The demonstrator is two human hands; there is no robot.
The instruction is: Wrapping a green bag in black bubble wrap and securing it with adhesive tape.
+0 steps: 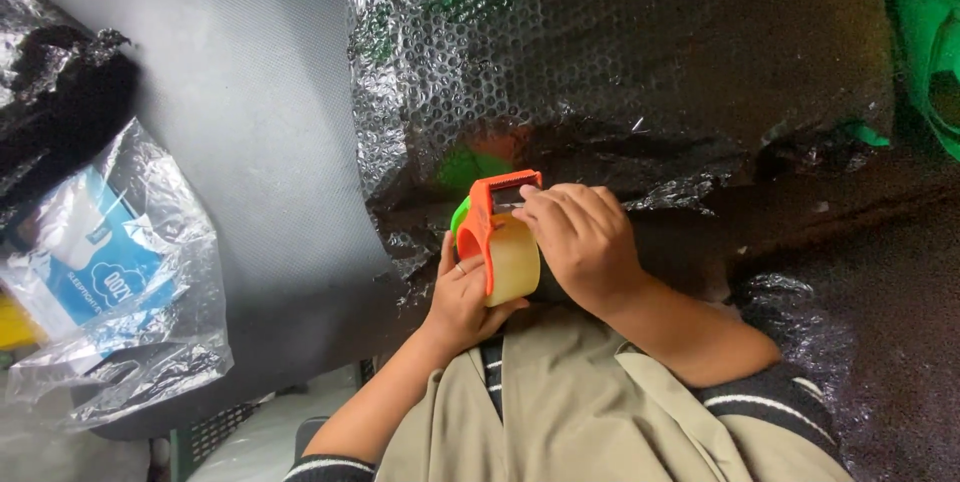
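Tape dispenser [497,232], orange with a clear roll, sits between both hands above black bubble wrap [620,72]. Left hand [462,297] grips its handle; right hand [580,242] pinches at the cutter end. Judged step: freeing the tape end; next calls for a steady pull.

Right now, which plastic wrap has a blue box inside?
The clear bag at left, holding a blue-and-white box. The black bubble wrap under both hands shows green shapes instead.
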